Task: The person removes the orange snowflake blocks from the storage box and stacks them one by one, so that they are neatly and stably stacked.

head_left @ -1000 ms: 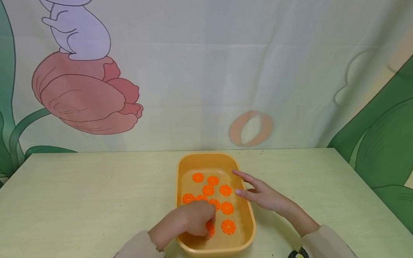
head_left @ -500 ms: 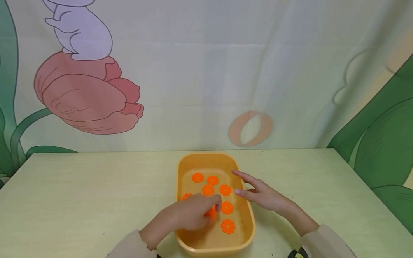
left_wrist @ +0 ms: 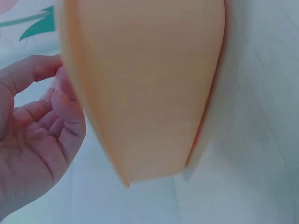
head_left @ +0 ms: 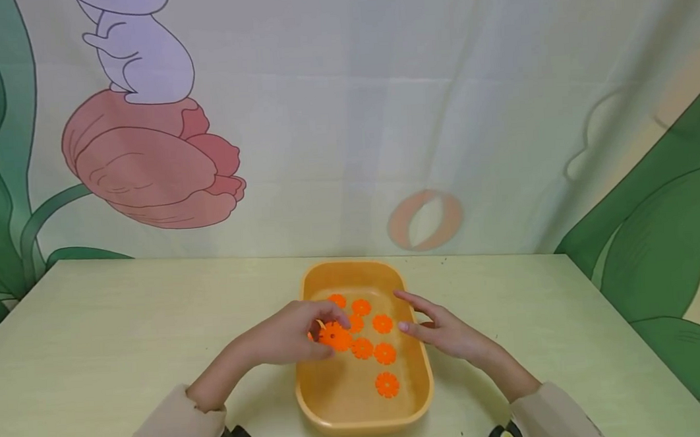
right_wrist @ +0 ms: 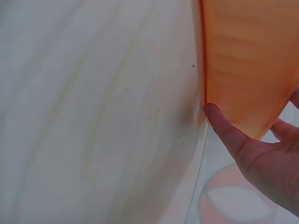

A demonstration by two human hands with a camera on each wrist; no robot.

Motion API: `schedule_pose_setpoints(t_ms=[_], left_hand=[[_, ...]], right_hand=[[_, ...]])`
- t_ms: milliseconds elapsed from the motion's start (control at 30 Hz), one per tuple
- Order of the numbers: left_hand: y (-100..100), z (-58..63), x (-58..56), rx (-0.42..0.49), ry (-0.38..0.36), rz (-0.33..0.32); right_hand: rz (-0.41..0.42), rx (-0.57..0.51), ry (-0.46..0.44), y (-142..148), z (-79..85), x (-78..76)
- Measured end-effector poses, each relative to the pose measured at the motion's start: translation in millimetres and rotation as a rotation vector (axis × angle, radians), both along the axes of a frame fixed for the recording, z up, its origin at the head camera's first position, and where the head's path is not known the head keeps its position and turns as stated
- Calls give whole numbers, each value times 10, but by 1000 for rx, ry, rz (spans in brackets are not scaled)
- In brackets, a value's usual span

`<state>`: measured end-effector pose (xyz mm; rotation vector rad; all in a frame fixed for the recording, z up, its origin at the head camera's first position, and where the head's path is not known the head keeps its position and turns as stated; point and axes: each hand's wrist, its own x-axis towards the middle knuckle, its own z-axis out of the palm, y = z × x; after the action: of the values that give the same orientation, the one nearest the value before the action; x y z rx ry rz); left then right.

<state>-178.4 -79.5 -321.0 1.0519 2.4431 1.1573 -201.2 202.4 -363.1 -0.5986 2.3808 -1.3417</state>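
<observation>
My left hand (head_left: 293, 333) reaches over the left wall of a yellow-orange plastic tray (head_left: 361, 424). Its thumb and fingers curve round an orange notched, flower-shaped building disc (head_left: 336, 337), which looks larger than the others. In the left wrist view the fingertips of the left hand (left_wrist: 39, 123) are hidden behind the tray wall (left_wrist: 145, 93). The right hand (head_left: 441, 329) lies with extended, spread fingers at the tray's right rim. One fingertip meets the tray's outer wall (right_wrist: 247, 60) in the right wrist view, where the right hand (right_wrist: 271, 163) comes in from the lower right.
Several more orange discs lie flat in the tray, among them one near its front right (head_left: 387, 385) and one at the back (head_left: 361, 307). The tray stands on a pale wooden table (head_left: 130, 335). A printed curtain (head_left: 309, 115) hangs directly behind the table.
My left hand has lifted away from the tray's front, going back and to the left with a disc. The front-left spot where that disc was now shows bare. The right hand stays put.
</observation>
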Motion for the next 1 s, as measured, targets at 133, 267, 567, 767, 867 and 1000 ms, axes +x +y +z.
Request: schedule_pose_setpoints(t_ms=[133, 267, 567, 767, 867, 1000], left_hand=[[-155, 17, 7, 18, 23, 62], [-317, 13, 3, 26, 33, 118], [-645, -162, -84, 20, 43, 264], [-744, -242, -128, -38, 88, 281], [-744, -244, -136, -67, 81, 261], [-744, -305, -188, -89, 60, 241]], right_hand=[[0, 2, 6, -3, 4, 11], [-2, 9, 7, -3, 5, 14], [-16, 19, -8, 2, -9, 13], [-10, 15, -14, 3, 7, 21], [-4, 10, -15, 3, 12, 23], [-8, 9, -21, 0, 15, 26]])
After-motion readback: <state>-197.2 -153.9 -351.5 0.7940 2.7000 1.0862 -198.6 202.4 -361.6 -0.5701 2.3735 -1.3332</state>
